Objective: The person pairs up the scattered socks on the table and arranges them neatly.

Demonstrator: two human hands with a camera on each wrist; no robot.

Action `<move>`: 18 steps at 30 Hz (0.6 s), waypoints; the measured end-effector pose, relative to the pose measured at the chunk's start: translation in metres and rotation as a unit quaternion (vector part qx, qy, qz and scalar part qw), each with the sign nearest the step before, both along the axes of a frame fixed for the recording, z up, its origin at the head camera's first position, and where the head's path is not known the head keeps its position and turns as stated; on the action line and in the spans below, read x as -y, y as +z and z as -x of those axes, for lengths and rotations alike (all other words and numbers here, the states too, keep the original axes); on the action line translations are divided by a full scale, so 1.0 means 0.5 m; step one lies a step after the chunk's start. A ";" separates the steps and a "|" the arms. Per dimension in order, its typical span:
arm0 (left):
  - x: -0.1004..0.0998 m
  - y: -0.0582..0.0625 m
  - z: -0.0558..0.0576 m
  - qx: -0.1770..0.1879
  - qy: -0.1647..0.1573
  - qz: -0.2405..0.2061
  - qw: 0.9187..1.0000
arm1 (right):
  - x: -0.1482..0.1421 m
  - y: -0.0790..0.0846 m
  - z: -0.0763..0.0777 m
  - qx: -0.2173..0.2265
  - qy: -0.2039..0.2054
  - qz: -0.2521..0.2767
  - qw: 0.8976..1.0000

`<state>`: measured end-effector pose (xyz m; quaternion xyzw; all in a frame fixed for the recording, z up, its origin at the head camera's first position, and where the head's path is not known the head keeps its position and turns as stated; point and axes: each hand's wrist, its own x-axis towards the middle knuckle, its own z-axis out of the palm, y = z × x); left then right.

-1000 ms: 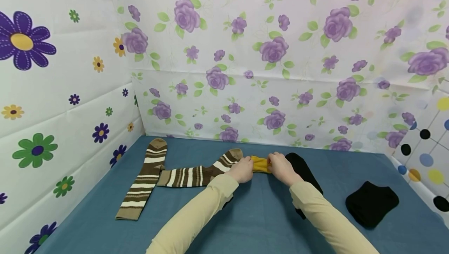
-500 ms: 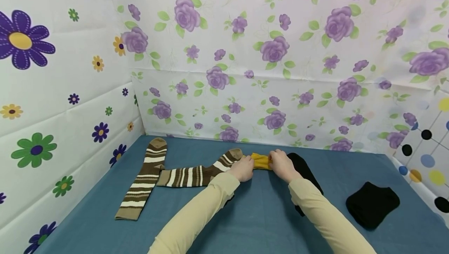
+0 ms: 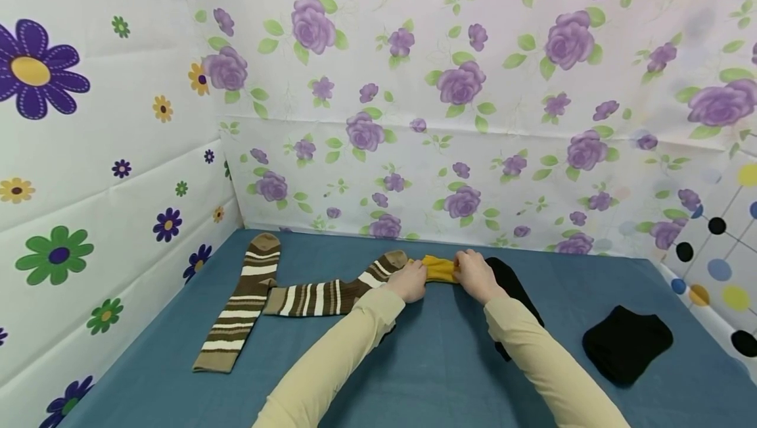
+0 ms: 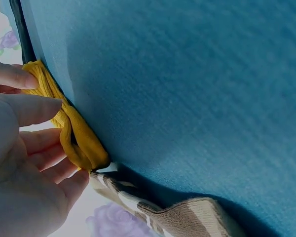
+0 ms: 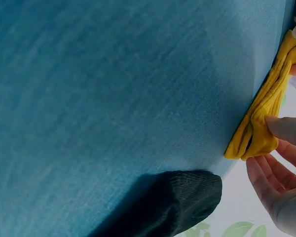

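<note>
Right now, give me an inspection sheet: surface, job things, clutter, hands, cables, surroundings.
Surface: blue covering, mostly smooth
Job things: yellow ribbed fabric, bunched
Clutter: striped socks, left side; black sock, partly behind right sleeve; black folded fabric, far right
Hands: left hand and right hand pinch opposite ends of the yellow fabric
Cables: nothing seen
Surroundings: rose-print sheet behind; daisy-print sheet left; dotted sheet right

Head view bright, evenly lit; wrist views dimmer, shadows soft
</note>
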<state>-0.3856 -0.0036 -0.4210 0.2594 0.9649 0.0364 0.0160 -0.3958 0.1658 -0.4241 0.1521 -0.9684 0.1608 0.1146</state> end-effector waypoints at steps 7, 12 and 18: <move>-0.002 0.002 -0.001 0.014 0.015 0.015 1.000 | 0.004 -0.004 0.004 0.008 -0.008 -0.001 1.000; -0.003 0.006 -0.004 0.017 0.019 0.023 0.999 | 0.005 0.001 0.001 0.024 -0.005 -0.001 1.000; 0.003 0.014 -0.012 0.007 -0.001 0.022 1.000 | -0.011 0.006 -0.007 0.024 -0.009 0.038 0.999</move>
